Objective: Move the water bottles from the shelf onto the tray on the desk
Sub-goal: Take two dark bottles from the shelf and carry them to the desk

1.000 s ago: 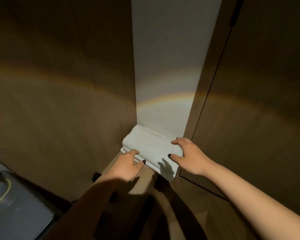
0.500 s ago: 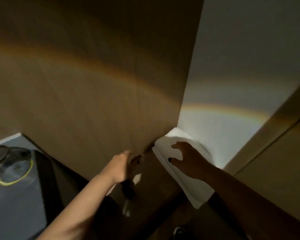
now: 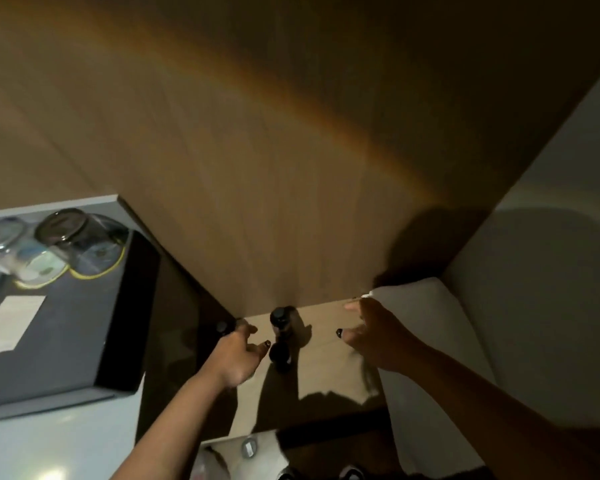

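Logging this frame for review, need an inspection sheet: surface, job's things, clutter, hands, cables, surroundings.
Surface: wooden shelf, lit in front, part shadowed.
Job's things: three dark-capped bottles upright on the shelf; black tray on the desk, lower left.
Clutter: upturned glasses and white card on the tray; white towel at the shelf's right.
Hands: left hand open, reaching among the bottles; right hand open, holding nothing.
Cables: nothing seen.
Surroundings: wood panel behind, white wall right.

My hotel-style room, wood-panelled wardrobe wall [image 3: 257, 150] filling the frame, folded white towels [image 3: 426, 327] at right, black tray [image 3: 66, 323] of upturned glasses [image 3: 68, 230] at left
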### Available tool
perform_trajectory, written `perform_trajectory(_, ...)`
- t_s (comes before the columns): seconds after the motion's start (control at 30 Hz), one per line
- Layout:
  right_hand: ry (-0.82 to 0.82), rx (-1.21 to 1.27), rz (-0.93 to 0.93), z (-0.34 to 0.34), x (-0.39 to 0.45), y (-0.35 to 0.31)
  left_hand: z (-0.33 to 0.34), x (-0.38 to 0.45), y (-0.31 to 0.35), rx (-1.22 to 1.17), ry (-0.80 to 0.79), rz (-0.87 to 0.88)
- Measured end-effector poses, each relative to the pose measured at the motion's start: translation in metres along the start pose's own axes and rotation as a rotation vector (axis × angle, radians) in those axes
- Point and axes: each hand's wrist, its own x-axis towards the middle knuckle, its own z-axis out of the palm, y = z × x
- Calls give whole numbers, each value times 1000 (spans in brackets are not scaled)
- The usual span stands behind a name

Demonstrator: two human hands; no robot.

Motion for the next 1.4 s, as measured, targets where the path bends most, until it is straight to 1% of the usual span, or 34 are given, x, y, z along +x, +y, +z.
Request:
perform_trajectory(0.13, -72, 23, -19, 31, 28, -3, 11, 17, -46, -82, 10, -97)
perform_trajectory(0.3, -173, 105, -13, 83, 63, 4, 36, 48, -92, -252, 109, -231)
perform_trajectory(0.43, -207, 131, -5, 123, 89, 20, 62, 82, -124, -427, 248, -339)
perform_trajectory(0.5, -175, 111, -64, 147, 104, 34, 76, 99, -133, -494, 313, -354)
perform_trajectory(0.53, -155, 104, -63, 157, 106, 36, 84, 107, -137, -512, 335, -348)
perform_trajectory(0.6, -9, 33, -132, 180, 117, 50, 100, 121, -148, -510, 371, -301)
perform_trajectory(0.63, -1, 115, -117, 192, 121, 57, 107, 125, -153, -494, 385, -267)
perform_trajectory(0.7, -48, 344, -86, 213, 123, 72, 121, 136, -162, -483, 407, -214)
perform_trajectory(0.77, -50, 476, -162, 238, 123, 93, 132, 143, -171, -517, 433, -176)
perform_trajectory(0.83, -36, 630, -154, 252, 119, 98, 140, 150, -180, -522, 481, -143)
perform_trajectory(0.9, 9, 676, -151, 267, 117, 102, 144, 157, -189, -523, 508, -113)
perform_trajectory(0.97, 18, 708, -117, 279, 118, 105, 147, 163, -199, -512, 521, -85)
perform_trajectory(1.07, 15, 733, -92, 290, 125, 105, 154, 171, -211, -470, 537, -14)
perform_trajectory(1.1, -13, 733, -99, 291, 127, 102, 155, 172, -213, -467, 545, 3)
perform_trajectory(1.17, -66, 722, -101, 299, 129, 101, 156, 171, -214, -511, 571, 8)
perform_trajectory(1.27, -120, 631, -85, 309, 124, 103, 149, 163, -206, -612, 642, -31)
perform_trajectory(1.33, -96, 539, -148, 314, 119, 103, 142, 151, -195, -646, 692, 20)
perform_trajectory(1.4, -17, 409, -249, 309, 114, 99, 133, 134, -181, -693, 721, 80)
